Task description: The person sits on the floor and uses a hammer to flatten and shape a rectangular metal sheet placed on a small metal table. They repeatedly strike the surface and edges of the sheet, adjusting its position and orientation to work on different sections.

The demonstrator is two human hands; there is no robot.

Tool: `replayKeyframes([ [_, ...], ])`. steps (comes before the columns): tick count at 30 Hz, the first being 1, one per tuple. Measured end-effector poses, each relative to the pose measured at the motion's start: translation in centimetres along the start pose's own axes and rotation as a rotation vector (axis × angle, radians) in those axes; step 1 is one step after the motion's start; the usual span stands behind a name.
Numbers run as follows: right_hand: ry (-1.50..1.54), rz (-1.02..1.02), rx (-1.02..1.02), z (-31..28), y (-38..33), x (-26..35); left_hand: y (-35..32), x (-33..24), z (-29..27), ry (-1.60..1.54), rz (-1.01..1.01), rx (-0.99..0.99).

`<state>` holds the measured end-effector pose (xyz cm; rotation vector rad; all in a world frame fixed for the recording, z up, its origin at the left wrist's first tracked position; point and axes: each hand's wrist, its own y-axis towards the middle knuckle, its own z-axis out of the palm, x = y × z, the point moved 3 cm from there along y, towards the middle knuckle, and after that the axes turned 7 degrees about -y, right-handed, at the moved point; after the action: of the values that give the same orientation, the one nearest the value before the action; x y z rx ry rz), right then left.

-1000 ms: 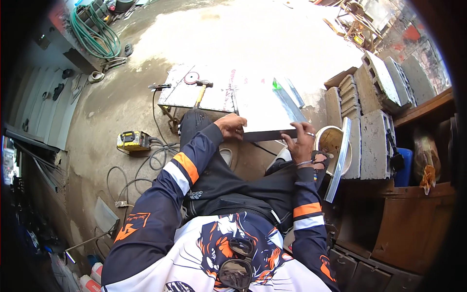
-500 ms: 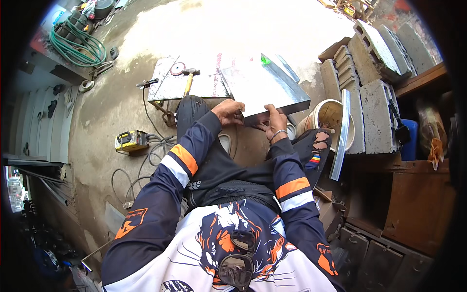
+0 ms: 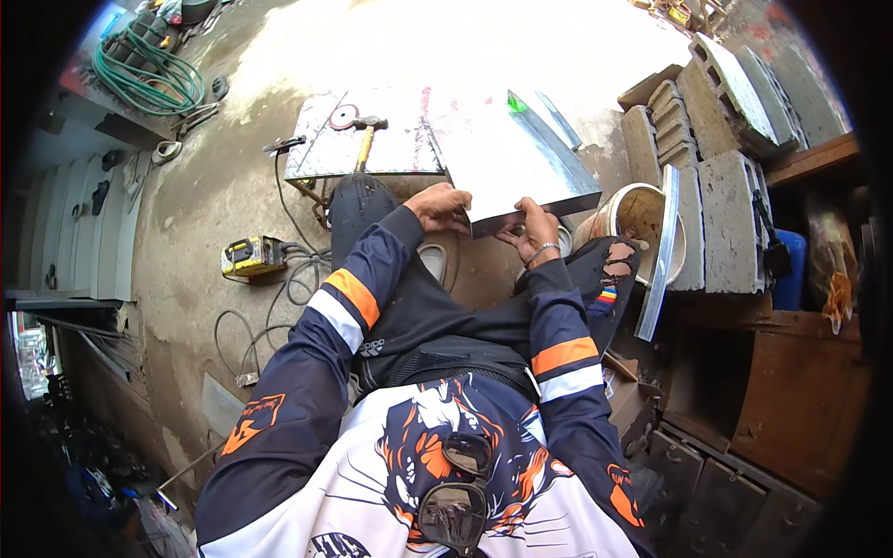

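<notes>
A shiny folded sheet-metal piece (image 3: pixel 516 158) rests over my knees, its near edge toward me. My left hand (image 3: pixel 439 206) grips the near left corner of that edge. My right hand (image 3: pixel 526 232), with a bracelet on the wrist, holds the underside of the near edge a little to the right. Both sleeves are dark blue with orange and white bands. What the fingers do beneath the sheet is hidden.
A flat metal sheet (image 3: pixel 326 153) on the ground ahead carries a hammer (image 3: pixel 366 139) and a round disc (image 3: pixel 343 117). A yellow power tool (image 3: pixel 249 256) with cables lies to the left. A bucket (image 3: pixel 642 219), a metal strip (image 3: pixel 659 251) and concrete blocks (image 3: pixel 721 214) stand at the right. A green hose (image 3: pixel 149 79) lies coiled far left.
My right hand has come in from the bucket side to the sheet's near edge beside my left hand. The sheet metal piece has shifted closer over my knees.
</notes>
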<state>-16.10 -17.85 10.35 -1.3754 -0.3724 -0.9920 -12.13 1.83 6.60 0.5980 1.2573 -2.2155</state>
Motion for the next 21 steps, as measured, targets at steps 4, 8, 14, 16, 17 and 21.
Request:
replayKeyframes([
  [4, 0.006, -0.031, -0.008, 0.3, 0.4, 0.0, 0.3, -0.1, -0.5, -0.002, 0.019, 0.013],
  [8, -0.008, -0.052, -0.048, -0.2, 1.0, -0.6, -0.2, -0.1, 0.3, 0.010, 0.008, 0.020],
  [14, 0.028, -0.065, -0.114, 0.0, 1.5, -1.5, -0.9, -0.2, 0.2, 0.021, -0.007, 0.041],
  [16, 0.032, -0.056, -0.099, -0.2, 1.7, -1.7, -1.0, -0.2, 0.3, 0.027, 0.003, 0.018],
  [17, 0.042, -0.058, -0.112, -0.1, 1.6, -1.9, -1.0, -0.2, 0.2, 0.027, -0.003, 0.026],
  [21, 0.040, -0.056, -0.080, 0.3, 1.2, -1.8, -0.6, -0.2, -0.8, 0.065, -0.009, 0.020],
])
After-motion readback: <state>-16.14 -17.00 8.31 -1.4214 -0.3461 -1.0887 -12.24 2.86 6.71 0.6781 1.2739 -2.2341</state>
